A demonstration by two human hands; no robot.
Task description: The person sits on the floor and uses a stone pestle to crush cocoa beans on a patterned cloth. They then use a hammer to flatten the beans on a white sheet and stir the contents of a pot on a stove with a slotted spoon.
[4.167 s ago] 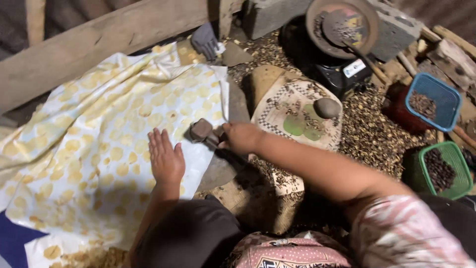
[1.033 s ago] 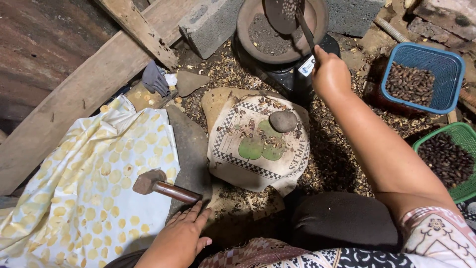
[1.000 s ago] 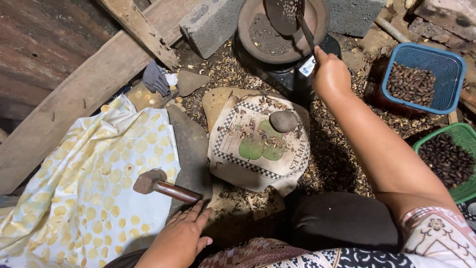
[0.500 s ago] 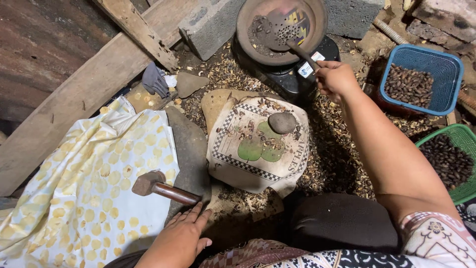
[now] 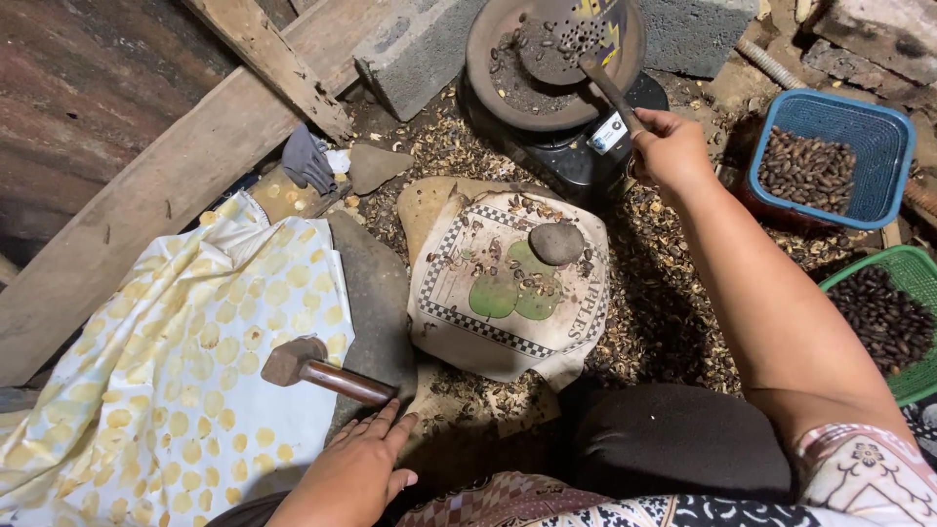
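My right hand [image 5: 672, 148] grips the handle of a perforated ladle [image 5: 576, 34], whose bowl rests tilted inside a round dark pan [image 5: 488, 49] holding dark nuts, set on a black stove [image 5: 586, 156]. My left hand [image 5: 356, 468] lies flat and open on the ground at the bottom, fingertips just below the handle of a hammer [image 5: 317, 369] that lies on a grey flat stone [image 5: 371, 303]. Between the hands is a patterned cloth [image 5: 459, 293] with green fruit prints, with a round stone [image 5: 556, 243] on it.
A yellow-spotted white sheet [image 5: 166, 390] covers the left. A blue basket [image 5: 859, 127] and a green basket [image 5: 913, 283] of dark nuts stand at the right. Broken shells litter the ground. Wooden planks [image 5: 195, 166] and concrete blocks [image 5: 420, 49] lie behind. A grey glove [image 5: 305, 156] lies near the plank.
My right hand let go of the hammer, reached to the ladle in the pan and has drawn it down and right. My left hand moved off the sheet to beside the hammer.
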